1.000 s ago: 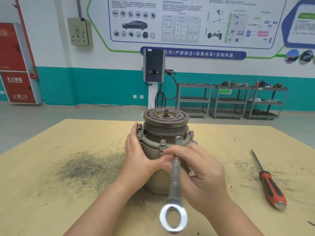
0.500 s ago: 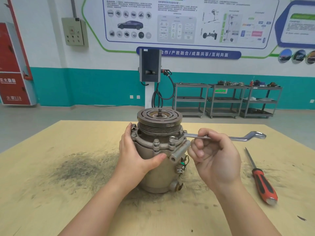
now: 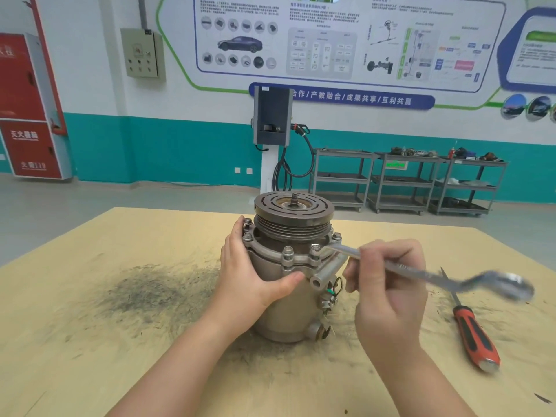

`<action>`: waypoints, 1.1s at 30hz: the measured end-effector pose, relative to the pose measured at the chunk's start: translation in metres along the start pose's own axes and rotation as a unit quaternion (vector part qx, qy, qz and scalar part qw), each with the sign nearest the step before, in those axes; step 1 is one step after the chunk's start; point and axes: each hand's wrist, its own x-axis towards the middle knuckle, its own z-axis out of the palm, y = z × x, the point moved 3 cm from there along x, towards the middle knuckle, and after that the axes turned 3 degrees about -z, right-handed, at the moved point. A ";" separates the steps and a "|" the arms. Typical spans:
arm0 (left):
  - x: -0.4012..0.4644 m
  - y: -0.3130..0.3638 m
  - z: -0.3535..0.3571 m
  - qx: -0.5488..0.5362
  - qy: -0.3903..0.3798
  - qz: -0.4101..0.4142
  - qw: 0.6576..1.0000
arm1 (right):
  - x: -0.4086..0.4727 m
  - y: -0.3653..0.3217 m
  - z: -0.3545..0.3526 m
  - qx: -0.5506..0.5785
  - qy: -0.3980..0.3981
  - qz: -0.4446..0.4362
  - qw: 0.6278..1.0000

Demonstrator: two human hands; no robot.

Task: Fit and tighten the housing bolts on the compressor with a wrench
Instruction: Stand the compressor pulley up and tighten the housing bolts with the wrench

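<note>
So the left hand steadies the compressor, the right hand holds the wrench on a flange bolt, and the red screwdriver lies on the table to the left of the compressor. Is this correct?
Not quite. The head view shows the red screwdriver on the table to the right of the compressor, not the left. The rest holds: the left hand steadies the compressor and the right hand holds the wrench on a flange bolt.

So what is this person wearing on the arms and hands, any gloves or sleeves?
Nothing shows. The left hand and right hand are bare, with no gloves, rings or watch, and both forearms are uncovered down to the bottom edge of the picture. Any sleeves end above what the camera sees.
</note>
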 end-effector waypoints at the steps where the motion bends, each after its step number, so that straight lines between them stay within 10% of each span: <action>1: 0.000 0.000 0.000 0.002 0.003 0.002 1.000 | -0.004 -0.003 0.005 -0.015 -0.029 -0.036 0.999; 9: 0.000 -0.001 0.000 -0.006 0.006 0.004 1.000 | -0.013 -0.011 0.021 -0.143 -0.106 -0.140 0.974; 13: 0.000 -0.001 0.000 -0.003 0.002 -0.003 1.000 | 0.004 -0.011 0.004 0.030 0.040 0.022 0.999; 21: 0.000 0.001 0.001 -0.007 0.004 -0.002 1.000 | 0.015 0.020 -0.005 0.255 0.124 0.357 0.890; 33: -0.001 0.002 -0.001 0.000 -0.005 -0.006 1.000 | 0.020 0.019 -0.012 0.275 0.111 0.329 0.897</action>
